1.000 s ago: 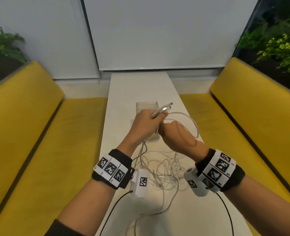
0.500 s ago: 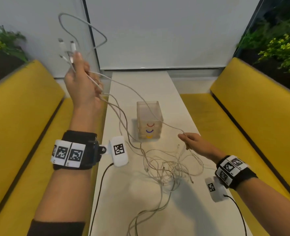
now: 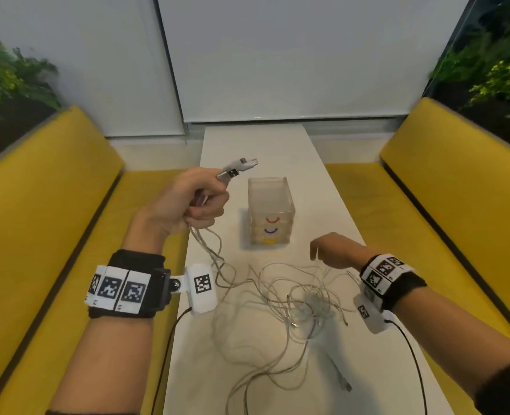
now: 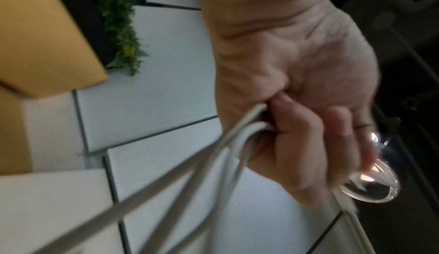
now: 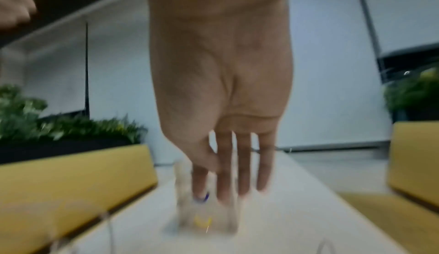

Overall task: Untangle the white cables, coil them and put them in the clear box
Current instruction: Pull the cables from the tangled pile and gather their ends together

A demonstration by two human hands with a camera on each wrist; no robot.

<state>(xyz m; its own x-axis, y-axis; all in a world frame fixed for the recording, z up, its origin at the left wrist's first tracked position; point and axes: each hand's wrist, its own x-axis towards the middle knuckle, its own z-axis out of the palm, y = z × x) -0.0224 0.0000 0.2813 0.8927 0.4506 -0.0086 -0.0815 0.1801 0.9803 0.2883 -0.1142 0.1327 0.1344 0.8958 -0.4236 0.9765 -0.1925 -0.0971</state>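
Setting: long white table [image 3: 277,145] between two yellow benches [image 3: 47,205], plants behind them.
Left hand [image 3: 188,205]: raised above the table's left edge, fist curled round a bundle of white cables [image 3: 292,295]; plug ends [image 3: 238,169] stick out past the fingers, strands hang from the fist to the table.
Right hand [image 3: 334,250]: low over the cable heap, fingers straight and relaxed [image 5: 244,164], holding nothing as far as the blurred views show.
Cables: most lie tangled on the table near the person, in front of the box.
Clear box [image 3: 270,211]: upright mid-table, beyond the tangle, coloured arcs on its front.
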